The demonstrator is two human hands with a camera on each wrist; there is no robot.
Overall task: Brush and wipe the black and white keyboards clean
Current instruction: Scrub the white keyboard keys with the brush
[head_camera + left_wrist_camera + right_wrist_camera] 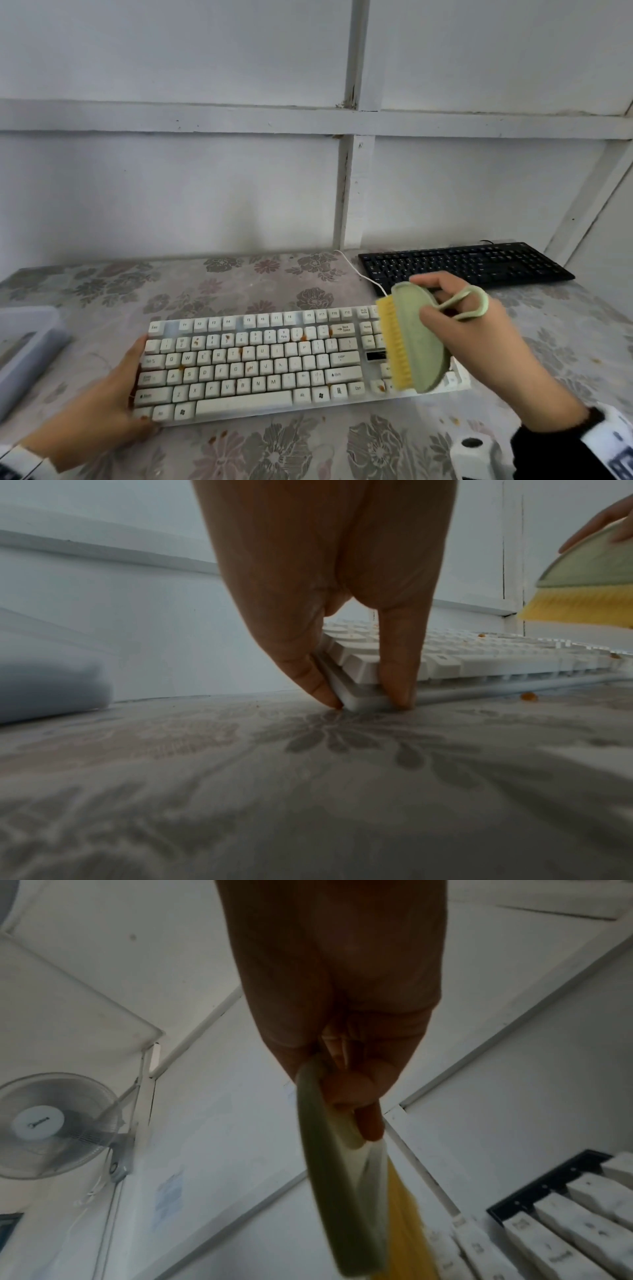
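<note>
A white keyboard (253,363) speckled with orange-brown crumbs lies across the middle of the floral table. My left hand (113,404) holds its left end; in the left wrist view a finger and the thumb (397,680) pinch that corner of the white keyboard (479,656). My right hand (479,335) grips a green brush (419,342) with yellow bristles, tilted just above the keyboard's right end, bristles facing left. The brush (329,1177) hangs from my curled fingers in the right wrist view. A black keyboard (462,263) sits at the back right.
A grey box (27,346) stands at the table's left edge. A white cable (359,274) runs from the white keyboard toward the wall. A white panelled wall closes the back and right. Crumbs (455,420) dot the cloth near the front. A wall fan (58,1123) is overhead.
</note>
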